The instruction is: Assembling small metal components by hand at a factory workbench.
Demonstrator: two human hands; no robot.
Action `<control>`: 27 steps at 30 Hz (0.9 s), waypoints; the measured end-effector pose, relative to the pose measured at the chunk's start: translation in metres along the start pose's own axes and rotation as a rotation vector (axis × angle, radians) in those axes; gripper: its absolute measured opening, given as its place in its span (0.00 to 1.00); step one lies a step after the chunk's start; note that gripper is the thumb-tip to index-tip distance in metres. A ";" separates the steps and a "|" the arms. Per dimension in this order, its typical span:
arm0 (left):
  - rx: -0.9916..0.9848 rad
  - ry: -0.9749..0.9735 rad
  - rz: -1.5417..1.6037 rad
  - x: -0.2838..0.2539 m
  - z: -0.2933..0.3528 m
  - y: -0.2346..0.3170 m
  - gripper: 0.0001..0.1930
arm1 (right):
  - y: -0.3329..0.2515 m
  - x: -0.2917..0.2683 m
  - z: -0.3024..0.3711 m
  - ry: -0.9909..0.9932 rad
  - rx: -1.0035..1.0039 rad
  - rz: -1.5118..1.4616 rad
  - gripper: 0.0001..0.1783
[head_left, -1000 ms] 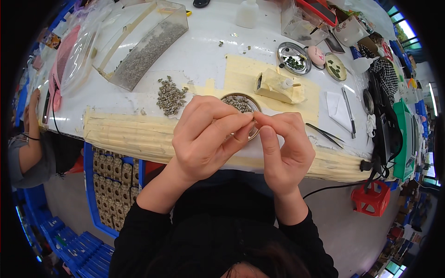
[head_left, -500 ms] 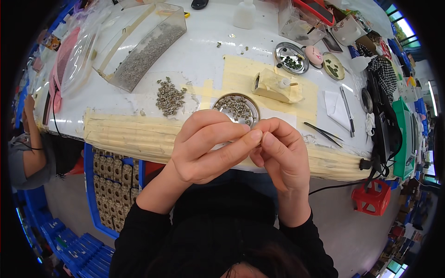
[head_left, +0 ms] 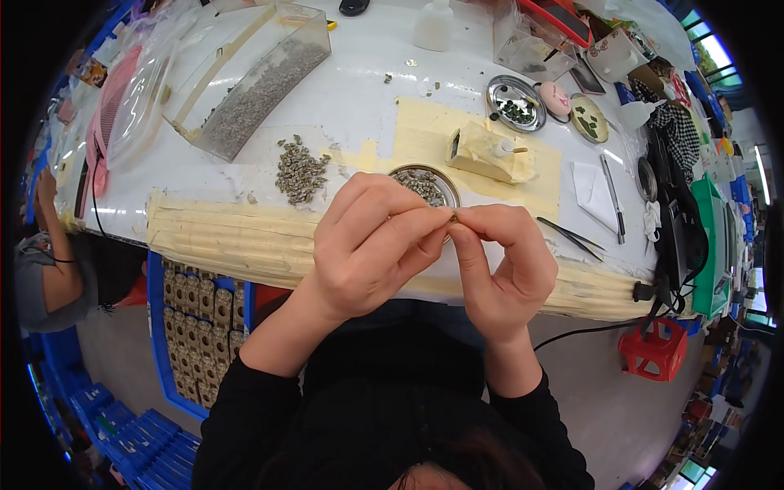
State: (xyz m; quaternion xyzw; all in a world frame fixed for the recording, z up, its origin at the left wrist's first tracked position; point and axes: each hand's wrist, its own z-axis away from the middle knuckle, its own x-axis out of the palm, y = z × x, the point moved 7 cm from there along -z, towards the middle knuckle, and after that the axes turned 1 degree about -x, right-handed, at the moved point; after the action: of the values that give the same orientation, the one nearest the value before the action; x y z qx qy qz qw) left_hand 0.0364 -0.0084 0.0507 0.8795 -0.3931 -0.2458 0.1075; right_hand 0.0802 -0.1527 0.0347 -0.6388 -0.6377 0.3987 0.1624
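My left hand [head_left: 371,245] and my right hand [head_left: 506,265] meet fingertip to fingertip above the near edge of the table. Both are closed in a pinch around a tiny dark metallic part [head_left: 454,218], too small to name. Just behind the fingers sits a round metal dish [head_left: 457,196] of small metallic pieces, partly hidden by my hands. A loose heap of similar small metal pieces [head_left: 300,170] lies to the left. Beyond the dish, a block wrapped in yellowish tape [head_left: 490,153] carries a small white piece on top.
A clear bin [head_left: 269,98] of grey granules lies at the back left. Black tweezers [head_left: 570,237] and a pen [head_left: 612,196] are on the right. Farther back stand a metal dish with dark green pieces [head_left: 516,103] and a white bottle [head_left: 433,26]. Below left is a blue tray [head_left: 155,327].
My left hand has shifted slightly right, its fingers more curled. My right index finger is straighter, and the pinched fingertips sit a little higher, showing the tiny part between them.
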 end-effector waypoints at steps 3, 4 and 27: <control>0.001 -0.007 -0.006 0.000 0.000 0.001 0.16 | 0.013 0.003 0.002 0.011 0.327 -0.327 0.07; 0.005 -0.011 -0.010 0.000 0.001 0.002 0.17 | 0.019 0.006 0.005 0.022 0.473 -0.476 0.08; -0.263 -0.072 0.211 0.005 0.000 -0.016 0.09 | -0.020 -0.001 -0.012 -0.020 -0.418 0.307 0.16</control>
State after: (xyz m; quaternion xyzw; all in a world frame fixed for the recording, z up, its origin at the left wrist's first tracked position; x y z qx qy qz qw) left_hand 0.0498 -0.0011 0.0429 0.8024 -0.4512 -0.3137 0.2327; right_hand 0.0752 -0.1472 0.0573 -0.7438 -0.6034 0.2845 -0.0415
